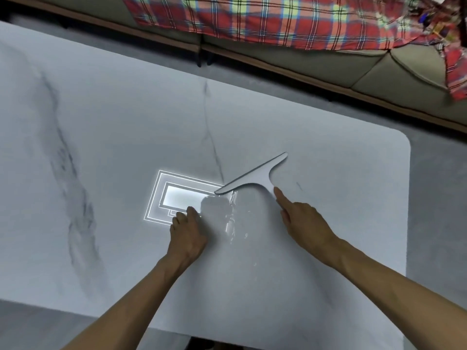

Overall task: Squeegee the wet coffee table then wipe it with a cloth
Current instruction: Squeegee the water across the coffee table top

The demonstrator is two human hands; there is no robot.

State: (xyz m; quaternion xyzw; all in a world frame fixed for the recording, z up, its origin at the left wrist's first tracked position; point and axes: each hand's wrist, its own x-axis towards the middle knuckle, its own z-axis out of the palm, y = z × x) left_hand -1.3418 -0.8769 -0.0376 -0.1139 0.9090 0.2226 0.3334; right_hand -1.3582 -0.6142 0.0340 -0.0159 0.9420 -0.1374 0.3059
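A grey squeegee [255, 176] is held by the right hand [303, 221] on the white marble bench [126, 122], right of its middle; the handle is grasped, with the forefinger laid straight along it; the blade is set slantwise, its left end at the far edge of a patch of water [231, 218]; the left hand [188, 231] is rested on the bench just left of the water, fingers clenched, nothing seen in it; a lamp's reflection [177, 195] is shown beside it; a sofa [379, 72] draped with a plaid cloth [278, 18] is seen beyond.
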